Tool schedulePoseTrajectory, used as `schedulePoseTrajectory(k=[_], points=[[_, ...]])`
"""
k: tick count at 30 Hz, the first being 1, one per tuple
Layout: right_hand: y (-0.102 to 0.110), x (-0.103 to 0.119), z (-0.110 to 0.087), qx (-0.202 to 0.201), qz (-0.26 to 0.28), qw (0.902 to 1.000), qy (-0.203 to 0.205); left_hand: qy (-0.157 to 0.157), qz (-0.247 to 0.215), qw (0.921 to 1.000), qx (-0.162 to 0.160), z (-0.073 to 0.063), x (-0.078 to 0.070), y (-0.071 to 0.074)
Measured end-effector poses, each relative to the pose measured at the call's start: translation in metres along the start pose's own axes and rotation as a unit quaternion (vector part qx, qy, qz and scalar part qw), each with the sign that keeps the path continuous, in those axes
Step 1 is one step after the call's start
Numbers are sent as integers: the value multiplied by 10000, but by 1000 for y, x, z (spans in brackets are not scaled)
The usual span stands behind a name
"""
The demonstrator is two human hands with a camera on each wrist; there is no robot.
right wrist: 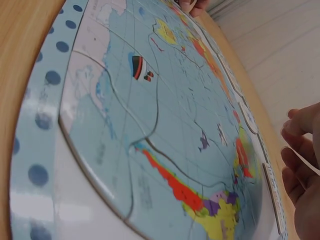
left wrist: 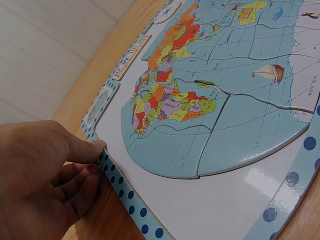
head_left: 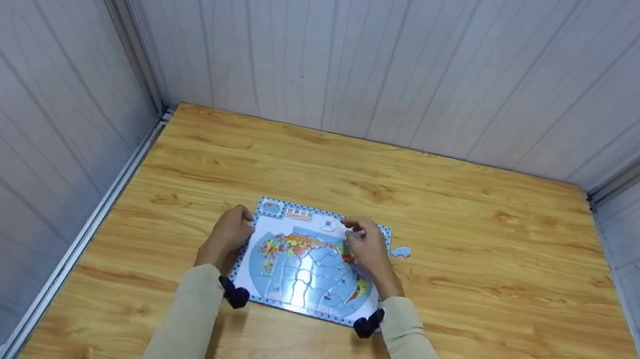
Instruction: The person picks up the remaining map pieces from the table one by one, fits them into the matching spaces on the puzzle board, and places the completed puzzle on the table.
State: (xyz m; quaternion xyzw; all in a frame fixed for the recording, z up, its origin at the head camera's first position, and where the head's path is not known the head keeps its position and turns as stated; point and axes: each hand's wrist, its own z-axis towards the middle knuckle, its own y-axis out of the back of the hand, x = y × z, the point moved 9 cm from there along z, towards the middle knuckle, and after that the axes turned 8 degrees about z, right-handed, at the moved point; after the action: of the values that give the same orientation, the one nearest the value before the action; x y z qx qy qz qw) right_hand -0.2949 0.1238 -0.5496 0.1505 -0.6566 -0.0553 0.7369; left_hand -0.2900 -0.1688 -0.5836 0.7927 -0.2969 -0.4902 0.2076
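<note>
A world-map jigsaw puzzle (head_left: 305, 270) lies on the table, its pale board edged in blue dots. My left hand (head_left: 231, 231) is at the board's left edge; in the left wrist view the thumb (left wrist: 95, 146) rests on the dotted border while the other fingers curl below it. Over the upper right of the map, my right hand (head_left: 370, 250) pinches a thin pale puzzle piece (right wrist: 306, 161), seen nearly edge-on in the right wrist view. Its printed face is hidden. A loose blue puzzle piece (head_left: 401, 251) lies just right of the board.
The wood-grain table (head_left: 505, 267) extends around the board. Pale panel walls (head_left: 378, 54) stand behind it and on both sides. Black wrist-worn devices (head_left: 236, 295) hang near the board's lower corners.
</note>
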Motion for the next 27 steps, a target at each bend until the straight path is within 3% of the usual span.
schedulePoseTrajectory(k=[15, 24, 27], points=[[35, 0, -11, -452, -117, 9989, 93, 87, 45, 9999, 64, 4, 3, -2], [52, -2, -17, -573, -139, 9982, 61, -251, 171, 9994, -190, 2, -1, 2], [58, 2, -19, -633, -53, 9979, 96, -187, 101, 9997, -152, 1, -1, 1]])
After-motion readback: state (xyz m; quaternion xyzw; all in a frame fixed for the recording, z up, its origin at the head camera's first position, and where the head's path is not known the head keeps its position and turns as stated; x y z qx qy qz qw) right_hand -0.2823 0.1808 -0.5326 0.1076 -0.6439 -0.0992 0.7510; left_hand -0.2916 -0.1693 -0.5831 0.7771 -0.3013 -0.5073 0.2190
